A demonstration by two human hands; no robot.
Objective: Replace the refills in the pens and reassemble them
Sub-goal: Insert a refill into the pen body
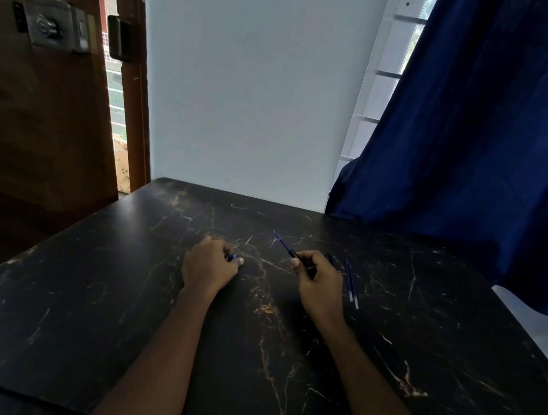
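Observation:
My right hand (317, 276) grips a dark pen barrel (294, 254) with a thin blue refill (281, 240) sticking out of it, pointing up and to the left. Over on the black marble table (423, 329), my left hand (209, 263) rests with its fingers curled round a small blue pen part (233, 257), mostly hidden. Two loose blue refills (351, 282) lie side by side just right of my right hand. A dark pen piece (330, 259) shows behind my right hand's knuckles.
The table's far edge meets a white wall (244, 100). A blue curtain (480, 146) hangs at the right, touching the table's back right corner. A brown door (36, 109) with a metal lock stands at the left.

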